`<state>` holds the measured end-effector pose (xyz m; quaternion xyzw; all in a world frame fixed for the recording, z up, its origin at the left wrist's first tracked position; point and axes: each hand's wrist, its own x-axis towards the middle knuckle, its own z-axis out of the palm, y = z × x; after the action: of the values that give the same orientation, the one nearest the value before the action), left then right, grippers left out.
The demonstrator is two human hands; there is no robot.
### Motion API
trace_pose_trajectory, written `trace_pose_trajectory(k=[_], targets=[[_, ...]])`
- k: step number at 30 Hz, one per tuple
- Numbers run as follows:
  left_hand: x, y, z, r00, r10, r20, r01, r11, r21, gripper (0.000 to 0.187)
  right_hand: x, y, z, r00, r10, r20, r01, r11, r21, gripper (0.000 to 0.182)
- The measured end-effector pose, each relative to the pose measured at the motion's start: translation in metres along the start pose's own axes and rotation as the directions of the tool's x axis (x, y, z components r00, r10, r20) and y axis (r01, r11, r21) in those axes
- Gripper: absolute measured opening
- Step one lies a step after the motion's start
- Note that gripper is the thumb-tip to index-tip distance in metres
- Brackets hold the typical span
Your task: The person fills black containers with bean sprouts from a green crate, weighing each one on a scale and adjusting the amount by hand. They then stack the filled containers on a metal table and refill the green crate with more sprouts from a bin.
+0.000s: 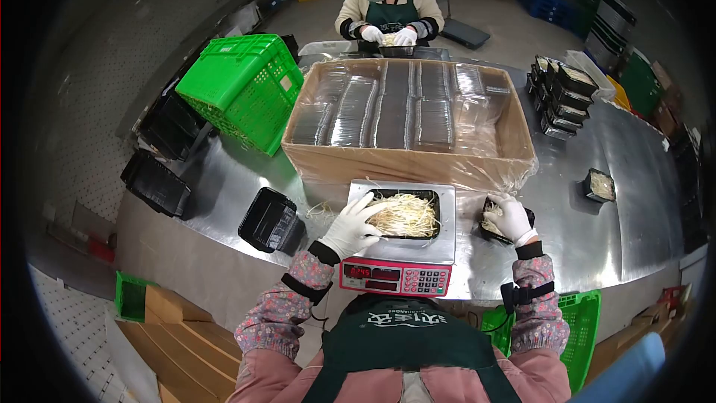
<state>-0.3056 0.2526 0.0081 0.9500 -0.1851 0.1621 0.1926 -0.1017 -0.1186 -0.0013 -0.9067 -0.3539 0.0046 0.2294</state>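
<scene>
A black plastic tray heaped with pale bean sprouts (406,214) sits on the steel platform of a digital scale (397,278), whose red digits are lit. My gloved left hand (349,228) rests at the tray's left side, fingers spread over its edge and the sprouts. To the right of the scale stands a smaller-looking black tray (495,235) with some sprouts in it. My gloved right hand (510,218) reaches over this tray, its fingers curled down into the sprouts and partly hiding them.
Behind the scale stands a carton (403,163) of stacked clear lids. Stacked black trays (268,220) and a green crate (239,89) are at left. Filled trays (564,93) are piled at back right; another tray (600,186) stands alone. Opposite, a person (391,19) handles a tray.
</scene>
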Motion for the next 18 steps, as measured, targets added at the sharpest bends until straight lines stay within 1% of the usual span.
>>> trace_pose_trajectory(k=[1, 3, 4, 5, 6, 7, 8, 9, 10, 11, 12, 13, 14, 15, 16, 17, 18], targets=[[0.006, -0.002, 0.001, 1.0, 0.015, 0.007, -0.015, 1.0, -0.001, 0.009, 0.006, -0.008, -0.001, 0.998, -0.063, -0.027, 0.064, 0.996, 0.059, 0.047], [0.018, -0.007, 0.005, 1.0, 0.004, -0.012, -0.005, 0.996, -0.086, 0.009, 0.015, -0.05, -0.011, 0.994, -0.109, -0.025, 0.112, 0.975, 0.191, 0.046], [0.021, -0.011, 0.014, 0.998, -0.068, -0.013, 0.066, 0.993, -0.097, 0.014, 0.02, -0.068, -0.013, 0.996, -0.051, 0.078, 0.025, 0.955, 0.296, 0.046], [0.028, -0.005, 0.017, 0.998, -0.061, -0.013, 0.06, 0.993, -0.098, 0.014, 0.024, -0.075, 0.002, 0.991, -0.129, 0.039, 0.112, 0.947, 0.3, 0.048], [0.037, 0.004, 0.019, 0.993, -0.116, -0.004, 0.116, 0.993, -0.034, 0.022, 0.026, -0.092, 0.008, 0.985, -0.165, 0.041, 0.143, 0.934, 0.329, 0.054], [0.045, 0.012, 0.023, 0.985, -0.171, 0.001, 0.171, 0.985, 0.031, 0.03, 0.03, -0.098, 0.025, 0.96, -0.278, 0.007, 0.271, 0.941, 0.201, 0.062], [0.047, 0.012, 0.037, 0.984, -0.179, -0.01, 0.178, 0.984, -0.01, 0.049, 0.029, -0.113, 0.026, 0.947, -0.32, -0.003, 0.319, 0.944, 0.091, 0.066], [0.048, 0.018, 0.043, 0.985, -0.174, -0.011, 0.174, 0.985, -0.013, 0.049, 0.029, -0.124, 0.025, 0.932, -0.362, -0.006, 0.361, 0.932, -0.021, 0.071], [0.048, 0.022, 0.048, 0.986, -0.168, -0.001, 0.168, 0.984, 0.058, 0.053, 0.03, -0.128, 0.025, 0.934, -0.357, -0.009, 0.356, 0.934, -0.024, 0.071], [0.046, 0.026, 0.051, 0.986, -0.164, 0.011, 0.161, 0.979, 0.128, 0.058, 0.03, -0.131, 0.026, 0.956, -0.283, 0.077, 0.291, 0.95, -0.117, 0.057], [0.043, 0.028, 0.052, 0.984, -0.153, 0.089, 0.13, 0.965, 0.226, 0.061, 0.029, -0.132, 0.027, 0.967, -0.201, 0.157, 0.232, 0.949, -0.215, 0.045], [0.044, 0.028, 0.053, 0.984, -0.151, 0.09, 0.127, 0.966, 0.225, 0.061, 0.028, -0.126, 0.037, 0.968, -0.198, 0.156, 0.229, 0.949, -0.215, 0.045], [0.045, 0.026, 0.055, 0.976, -0.181, 0.119, 0.144, 0.954, 0.262, 0.061, 0.028, -0.116, 0.058, 0.964, -0.243, 0.11, 0.262, 0.938, -0.228, 0.028], [0.046, 0.025, 0.057, 0.966, -0.21, 0.149, 0.159, 0.941, 0.298, 0.061, 0.028, -0.108, 0.074, 0.956, -0.285, 0.063, 0.292, 0.925, -0.242, 0.015], [0.047, 0.024, 0.057, 0.967, -0.206, 0.15, 0.155, 0.943, 0.295, 0.061, 0.028, -0.108, 0.084, 0.963, -0.27, -0.025, 0.254, 0.93, -0.265, 0.02], [0.048, 0.022, 0.058, 0.961, -0.215, 0.173, 0.165, 0.95, 0.265, 0.061, 0.027, -0.108, 0.078, 0.963, -0.269, -0.024, 0.253, 0.929, -0.269, 0.02], [0.05, 0.021, 0.058, 0.955, -0.225, 0.194, 0.177, 0.955, 0.237, 0.062, 0.027, -0.106, 0.069, 0.964, -0.264, -0.042, 0.253, 0.951, -0.179, 0.02]])
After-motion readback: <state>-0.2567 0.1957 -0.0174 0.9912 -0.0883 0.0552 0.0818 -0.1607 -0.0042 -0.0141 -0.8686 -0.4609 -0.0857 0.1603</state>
